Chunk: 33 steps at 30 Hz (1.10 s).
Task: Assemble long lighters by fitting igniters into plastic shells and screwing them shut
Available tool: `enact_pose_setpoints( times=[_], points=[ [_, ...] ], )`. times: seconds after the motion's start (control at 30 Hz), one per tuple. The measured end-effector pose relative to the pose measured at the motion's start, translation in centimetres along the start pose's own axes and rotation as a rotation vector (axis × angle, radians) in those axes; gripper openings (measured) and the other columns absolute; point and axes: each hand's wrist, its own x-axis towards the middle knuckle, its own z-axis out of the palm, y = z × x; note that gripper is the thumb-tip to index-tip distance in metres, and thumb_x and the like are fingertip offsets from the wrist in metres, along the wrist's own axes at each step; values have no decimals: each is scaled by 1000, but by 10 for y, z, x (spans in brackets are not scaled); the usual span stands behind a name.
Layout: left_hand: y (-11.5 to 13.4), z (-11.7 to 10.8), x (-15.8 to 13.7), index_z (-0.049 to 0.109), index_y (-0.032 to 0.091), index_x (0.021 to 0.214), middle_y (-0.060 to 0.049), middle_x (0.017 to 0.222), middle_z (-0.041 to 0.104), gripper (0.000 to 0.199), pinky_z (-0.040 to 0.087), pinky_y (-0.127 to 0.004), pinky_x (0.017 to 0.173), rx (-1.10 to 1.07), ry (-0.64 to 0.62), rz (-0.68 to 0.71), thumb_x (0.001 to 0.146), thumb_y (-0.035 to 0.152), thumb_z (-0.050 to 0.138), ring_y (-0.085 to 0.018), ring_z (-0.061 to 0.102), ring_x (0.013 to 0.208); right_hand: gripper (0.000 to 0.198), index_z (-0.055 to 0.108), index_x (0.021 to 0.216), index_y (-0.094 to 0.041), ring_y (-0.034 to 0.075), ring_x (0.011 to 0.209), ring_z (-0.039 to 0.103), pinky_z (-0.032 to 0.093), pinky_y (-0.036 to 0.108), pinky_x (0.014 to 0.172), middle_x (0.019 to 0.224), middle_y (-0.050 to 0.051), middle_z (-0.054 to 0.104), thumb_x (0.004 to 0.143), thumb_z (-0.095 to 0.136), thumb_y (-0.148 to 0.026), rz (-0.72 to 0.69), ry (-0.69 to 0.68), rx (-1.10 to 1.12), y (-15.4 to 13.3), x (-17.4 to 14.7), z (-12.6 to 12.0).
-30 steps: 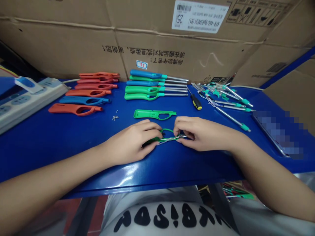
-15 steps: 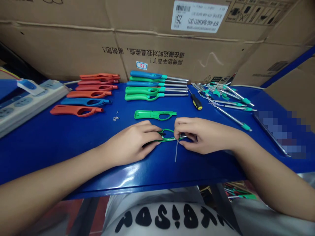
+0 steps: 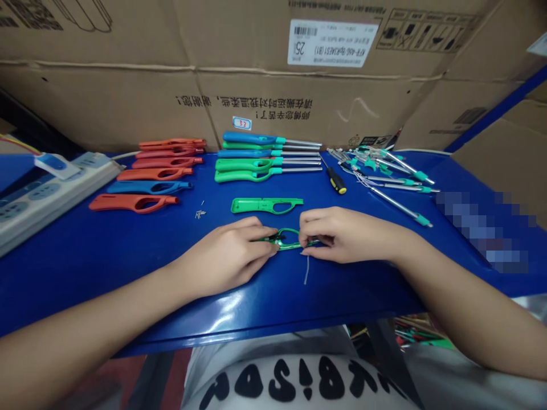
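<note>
On the blue table in front of me lies a green lighter casing half (image 3: 290, 247) with a finger loop and small parts inside. My left hand (image 3: 233, 250) is closed around its handle end and hides much of it. At the other end, the fingertips of my right hand (image 3: 348, 234) pinch a thin whitish wire (image 3: 306, 272), whose loose end hangs toward me. My right fingers also cover the casing's front end. Just beyond both hands rests a matching green casing half (image 3: 245, 205), inner side up.
Several red and blue casings (image 3: 128, 203) lie left, near small metal pins (image 3: 200, 214) and a power strip (image 3: 43, 193). Lighters with metal tubes (image 3: 243, 173) are lined up behind. Right of them are a screwdriver (image 3: 336, 179) and nozzle assemblies (image 3: 397, 205). A cardboard box (image 3: 128, 102) stands behind.
The camera view has tilted slightly upward. My left fingers have shifted a little on the casing, showing more of its inner parts. My right hand still pinches near the wire.
</note>
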Motion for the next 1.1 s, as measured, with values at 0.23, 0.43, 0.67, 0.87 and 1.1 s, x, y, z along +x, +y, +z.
enact_pose_setpoints(
  times=[0.23,0.43,0.67,0.87,1.1],
  points=[
    [-1,1,0,78,19,108,-10,115,75,24,60,-39,86,-52,72,-11,101,21,55,-24,68,99,8,65,99,-18,11,72,53,41,23,65,89,1,61,93,64,-24,-24,106,34,0,0,2],
    [0,2,-1,76,21,112,-9,119,74,24,60,-40,89,-23,76,-39,101,22,55,-24,69,104,26,64,111,-22,12,52,44,36,25,57,61,-6,49,88,54,-17,264,644,-160,32,-13,-19],
    [2,1,-1,74,21,117,-9,120,73,27,61,-41,90,0,67,-33,101,22,52,-25,68,106,40,64,116,-15,37,118,56,43,52,104,121,19,65,78,53,-16,628,753,-460,108,-38,-45],
    [2,-1,0,74,20,116,-10,118,74,26,61,-41,91,-36,85,-33,100,20,53,-25,70,107,31,68,107,-15,35,120,59,45,52,106,122,18,68,81,50,-17,678,657,-389,138,-41,-35],
    [-1,0,-1,73,19,117,-9,116,76,24,62,-38,92,-57,115,-23,99,20,56,-23,72,106,27,70,105,-17,36,119,62,45,53,108,120,17,71,81,57,-21,700,696,-314,142,-36,-30]
  ],
)
